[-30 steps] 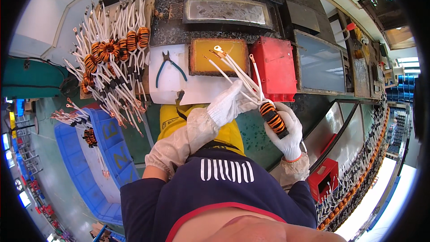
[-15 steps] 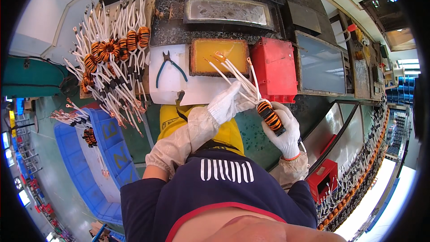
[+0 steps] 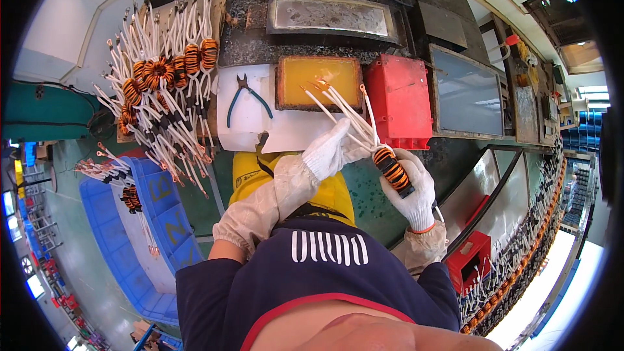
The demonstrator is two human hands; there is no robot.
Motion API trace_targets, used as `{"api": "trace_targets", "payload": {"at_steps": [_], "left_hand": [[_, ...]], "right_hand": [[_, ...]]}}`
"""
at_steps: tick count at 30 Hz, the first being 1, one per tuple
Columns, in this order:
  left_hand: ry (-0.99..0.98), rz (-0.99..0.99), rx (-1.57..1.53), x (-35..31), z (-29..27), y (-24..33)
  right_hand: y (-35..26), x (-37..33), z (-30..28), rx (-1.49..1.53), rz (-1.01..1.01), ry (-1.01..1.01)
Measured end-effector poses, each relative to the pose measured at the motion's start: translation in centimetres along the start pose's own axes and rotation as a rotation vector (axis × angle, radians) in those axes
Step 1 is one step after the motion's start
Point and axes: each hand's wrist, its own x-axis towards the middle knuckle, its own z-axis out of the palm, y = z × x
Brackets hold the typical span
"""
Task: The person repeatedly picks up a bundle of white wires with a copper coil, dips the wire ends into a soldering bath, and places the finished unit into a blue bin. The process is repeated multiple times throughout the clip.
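Note:
My right hand [image 3: 416, 190], in a white glove, is closed around a toroidal coil [image 3: 391, 168] wound in orange and black. White leads [image 3: 354, 116] with bare copper ends rise from the coil toward the far left. Close to the coil, my gloved left hand [image 3: 330, 151] is closed on these leads; its fingertips are partly hidden. The copper ends are over or in front of a rectangular tray of amber material [image 3: 286, 84]; whether any touch it, I cannot tell. One lead [image 3: 367, 107] stands apart, beside the red box.
Cutting pliers [image 3: 244, 94] lie on white sheeting left of the tray. A red box [image 3: 400, 104] stands to its right, a metal-filled rectangular basin [image 3: 331, 31] behind. Many similar coils [image 3: 159, 73] are heaped at left, above a blue bin [image 3: 127, 240]. More coils line the right.

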Motion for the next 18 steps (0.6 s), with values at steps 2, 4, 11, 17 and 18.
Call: {"api": "trace_targets", "payload": {"at_steps": [2,4,11,17,18], "left_hand": [[0.006,-0.002,0.020,-0.3,0.3,0.1],[0.024,0.008,0.046,-0.5,0.7,0.3],[0.190,0.113,0.135,-0.7,0.8,1.0],[0.350,0.206,0.247,-0.4,-0.6,1.9],[0.347,0.219,0.266,-0.3,-0.9,2.0]], "right_hand": [[0.1,-0.2,0.0,0.021,0.009,0.009],[0.1,-0.3,0.1,0.061,0.048,0.019],[3.2,-1.9,3.8,0.721,0.501,-0.041],[5.0,-2.2,8.2,1.191,0.629,-0.031],[5.3,-2.0,8.5,1.205,0.629,-0.057]]}}
